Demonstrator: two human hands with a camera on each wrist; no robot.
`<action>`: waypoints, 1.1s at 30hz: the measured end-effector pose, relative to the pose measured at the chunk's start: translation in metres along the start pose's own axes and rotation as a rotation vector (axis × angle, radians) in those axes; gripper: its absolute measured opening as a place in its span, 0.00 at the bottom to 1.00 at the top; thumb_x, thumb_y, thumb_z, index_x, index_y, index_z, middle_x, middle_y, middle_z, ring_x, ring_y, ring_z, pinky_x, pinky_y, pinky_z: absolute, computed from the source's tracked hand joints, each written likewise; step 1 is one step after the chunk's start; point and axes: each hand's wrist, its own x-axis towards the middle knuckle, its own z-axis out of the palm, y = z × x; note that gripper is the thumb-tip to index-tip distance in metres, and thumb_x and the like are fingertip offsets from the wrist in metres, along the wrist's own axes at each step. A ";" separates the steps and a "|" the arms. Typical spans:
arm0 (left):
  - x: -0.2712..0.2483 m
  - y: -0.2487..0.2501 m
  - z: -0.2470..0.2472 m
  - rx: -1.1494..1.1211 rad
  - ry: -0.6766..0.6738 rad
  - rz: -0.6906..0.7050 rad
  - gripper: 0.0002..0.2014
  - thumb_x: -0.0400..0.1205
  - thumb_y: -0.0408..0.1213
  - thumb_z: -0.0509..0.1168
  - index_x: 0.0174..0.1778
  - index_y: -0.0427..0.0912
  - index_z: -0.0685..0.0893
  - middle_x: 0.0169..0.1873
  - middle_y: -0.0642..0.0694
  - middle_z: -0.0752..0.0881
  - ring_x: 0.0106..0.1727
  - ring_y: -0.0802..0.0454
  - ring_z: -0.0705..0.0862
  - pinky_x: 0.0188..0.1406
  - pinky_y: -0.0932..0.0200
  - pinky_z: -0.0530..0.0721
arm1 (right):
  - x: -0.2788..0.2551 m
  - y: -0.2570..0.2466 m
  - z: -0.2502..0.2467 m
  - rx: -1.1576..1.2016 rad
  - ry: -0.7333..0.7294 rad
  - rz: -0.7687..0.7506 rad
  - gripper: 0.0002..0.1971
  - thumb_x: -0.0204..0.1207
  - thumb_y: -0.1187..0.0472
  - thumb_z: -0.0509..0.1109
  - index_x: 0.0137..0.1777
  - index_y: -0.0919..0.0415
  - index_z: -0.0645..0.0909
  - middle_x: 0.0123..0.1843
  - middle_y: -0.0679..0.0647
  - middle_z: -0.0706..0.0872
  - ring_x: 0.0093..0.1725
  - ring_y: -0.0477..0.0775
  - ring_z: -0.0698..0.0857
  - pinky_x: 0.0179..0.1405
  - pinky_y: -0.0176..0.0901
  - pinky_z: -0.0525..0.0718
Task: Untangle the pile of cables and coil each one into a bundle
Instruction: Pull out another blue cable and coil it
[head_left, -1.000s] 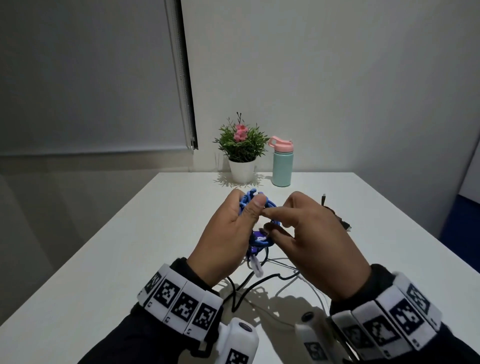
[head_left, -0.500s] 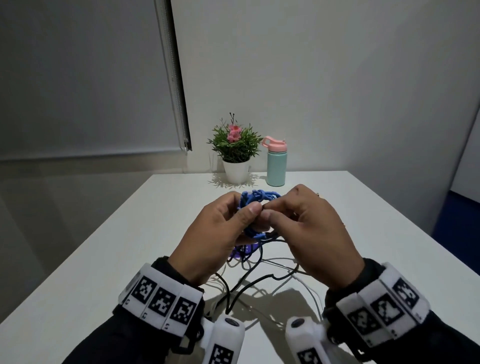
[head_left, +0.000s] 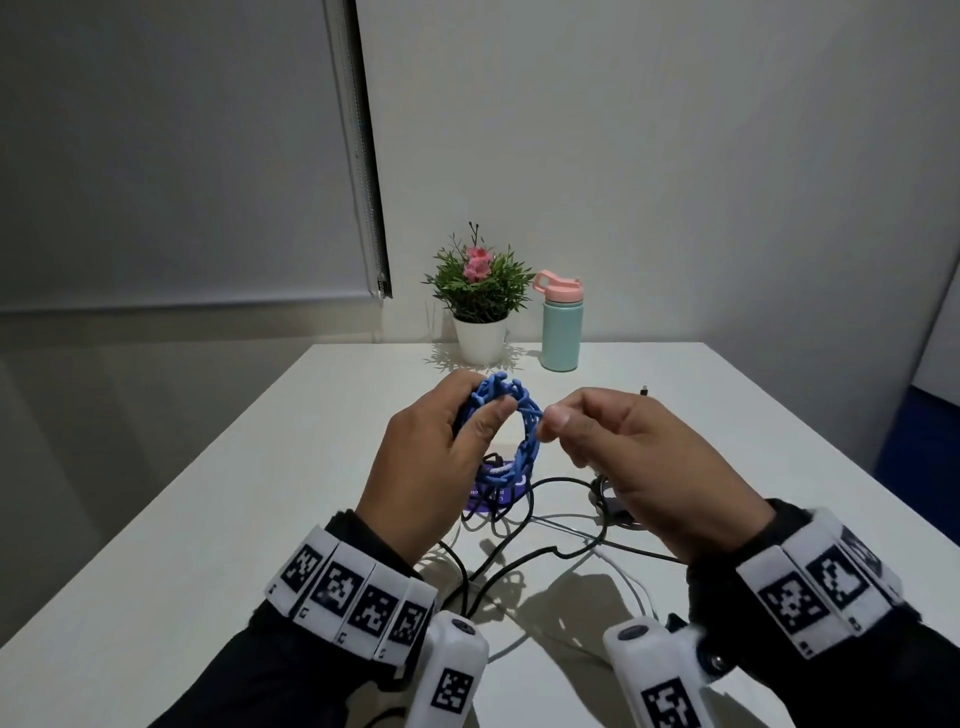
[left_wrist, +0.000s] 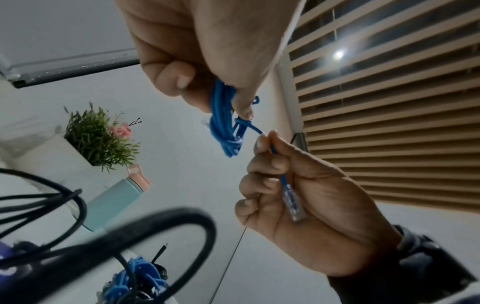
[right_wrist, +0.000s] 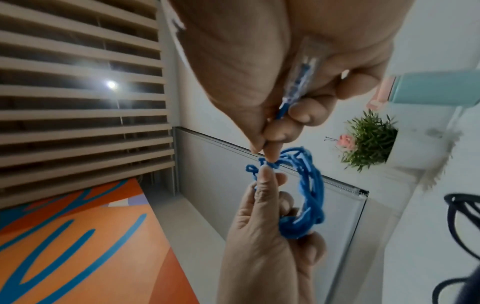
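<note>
A blue cable (head_left: 511, 431) is wound into a small coil held above the white table (head_left: 208, 493). My left hand (head_left: 441, 457) grips the coil's left side, thumb across its strands (left_wrist: 223, 115). My right hand (head_left: 613, 447) pinches the cable's free end just right of the coil (right_wrist: 301, 185). The end's clear plug (left_wrist: 292, 199) lies inside the right palm, also seen as the clear plug (right_wrist: 301, 78) in the right wrist view. Black cables (head_left: 524, 525) and thin white cables (head_left: 628, 577) lie tangled on the table under my hands.
A potted plant (head_left: 480, 306) and a teal bottle with a pink lid (head_left: 561, 325) stand at the table's far edge. A purple label (head_left: 493, 499) lies among the cables. A loose black plug (head_left: 644, 391) sits at right.
My right hand has drawn away to the right of the left hand, pulling the blue cable's end out from the coil. The coil now shows as an open ring.
</note>
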 end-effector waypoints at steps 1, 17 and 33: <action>0.000 -0.001 0.001 -0.003 0.013 -0.003 0.04 0.86 0.52 0.63 0.51 0.60 0.82 0.31 0.65 0.81 0.32 0.62 0.79 0.30 0.68 0.78 | 0.000 0.000 -0.001 -0.033 0.010 -0.023 0.12 0.83 0.52 0.66 0.44 0.54 0.87 0.28 0.36 0.82 0.30 0.35 0.77 0.31 0.23 0.71; -0.003 0.015 0.012 -0.498 0.051 -0.136 0.08 0.88 0.44 0.61 0.54 0.48 0.83 0.30 0.62 0.84 0.30 0.63 0.84 0.30 0.64 0.86 | 0.001 0.005 0.012 0.282 0.019 0.010 0.13 0.80 0.70 0.65 0.55 0.57 0.89 0.46 0.55 0.94 0.46 0.49 0.92 0.46 0.35 0.87; 0.006 0.015 0.003 -1.043 -0.030 -0.506 0.10 0.77 0.45 0.71 0.47 0.45 0.94 0.26 0.52 0.80 0.28 0.57 0.82 0.30 0.63 0.84 | 0.004 0.019 0.033 0.690 0.076 -0.032 0.24 0.71 0.67 0.78 0.66 0.65 0.75 0.44 0.57 0.89 0.40 0.47 0.89 0.34 0.29 0.82</action>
